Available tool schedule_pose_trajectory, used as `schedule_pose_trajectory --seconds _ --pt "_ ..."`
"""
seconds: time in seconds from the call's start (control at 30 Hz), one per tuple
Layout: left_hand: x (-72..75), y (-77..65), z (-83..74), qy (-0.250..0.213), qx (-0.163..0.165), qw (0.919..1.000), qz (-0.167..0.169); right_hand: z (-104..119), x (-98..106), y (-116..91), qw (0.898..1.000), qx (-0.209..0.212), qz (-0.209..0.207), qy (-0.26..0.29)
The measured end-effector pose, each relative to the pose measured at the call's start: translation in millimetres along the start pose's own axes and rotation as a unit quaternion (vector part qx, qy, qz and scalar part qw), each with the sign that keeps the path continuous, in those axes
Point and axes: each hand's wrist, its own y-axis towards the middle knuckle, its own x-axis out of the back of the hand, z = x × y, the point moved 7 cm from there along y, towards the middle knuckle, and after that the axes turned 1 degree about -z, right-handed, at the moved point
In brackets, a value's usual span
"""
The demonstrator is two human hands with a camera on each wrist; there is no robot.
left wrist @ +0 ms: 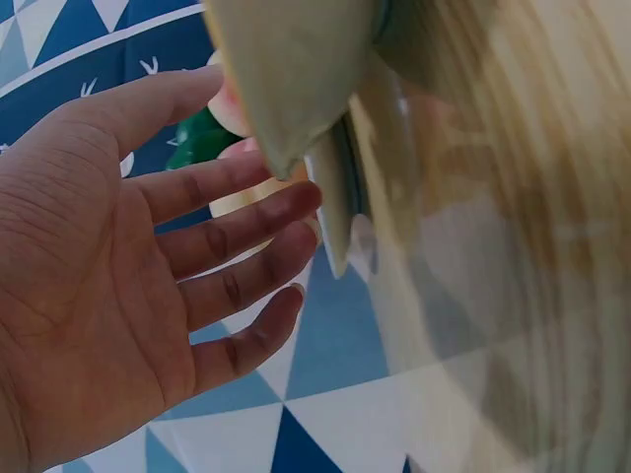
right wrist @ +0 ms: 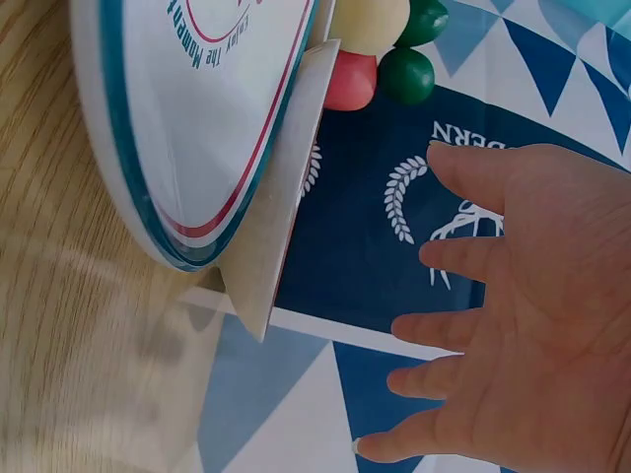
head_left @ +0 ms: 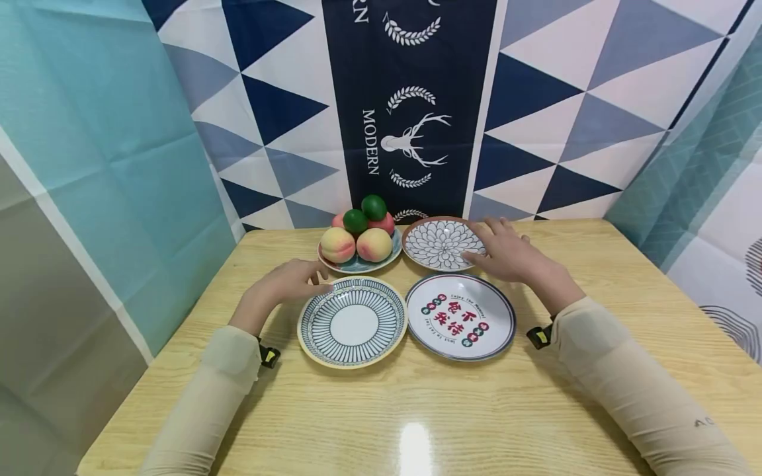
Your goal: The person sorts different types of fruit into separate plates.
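Note:
Four-sided arrangement aside, the nearest plate to my left hand point(head_left: 292, 281) is a striped plate point(head_left: 354, 324) with a yellowish rim; the fingers hover by its upper left edge, loosely spread and holding nothing. Behind it, a bluish plate point(head_left: 359, 266) carries peaches point(head_left: 338, 245) and green fruits point(head_left: 374, 207). My right hand point(head_left: 506, 252) reaches over the right side of a brown-rimmed plate with a petal pattern point(head_left: 443, 243). In the right wrist view its fingers are extended, with nothing in them. A white plate with red lettering point(head_left: 461, 317) lies in front of the petal plate.
The plates stand close together on a light wooden table point(head_left: 381, 410). A patterned curtain point(head_left: 411, 99) hangs along the table's back edge, and a teal and grey curtain point(head_left: 107, 152) is on the left.

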Motion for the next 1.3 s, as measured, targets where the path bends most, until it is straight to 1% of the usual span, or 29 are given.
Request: schedule_pose_trajectory --seconds 0.1,0.23,0.37,0.5,0.7,0.87,0.97,1.1,1.3 --pt "-4.5 1.2 3.5 -0.001 -0.006 0.9999 0.015 -1 -2 0 1.0 0.0 0.003 -0.003" --pt "-8.3 4.4 5.8 -0.006 -0.015 0.9996 0.024 0 -2 0 1.0 -0.002 0.004 -0.001" --pt "-12.4 6.9 7.5 -0.051 -0.026 0.9974 0.043 2 0 0 1.0 -0.004 0.005 -0.002" --pt "-16.6 7.0 10.4 -0.106 -0.026 0.992 0.063 2 2 0 1.0 -0.006 0.005 -0.003" --pt "-21.3 8.0 15.2 -0.151 -0.031 0.9848 0.08 1 0 1 1.0 -0.008 0.009 -0.007" --pt "-24.2 8.7 20.1 -0.18 -0.027 0.9783 0.098 -1 -3 1 1.0 -0.009 0.009 -0.003" --pt "-26.2 10.4 21.7 -0.19 -0.028 0.9749 0.113 -1 -5 0 1.0 -0.009 0.012 -0.001" --pt "-27.7 14.2 22.6 -0.181 -0.038 0.9743 0.128 -1 -6 0 1.0 -0.01 0.017 -0.001" --pt "-23.0 20.3 21.6 -0.175 -0.053 0.972 0.147 -1 -1 0 1.0 -0.018 0.015 -0.002"
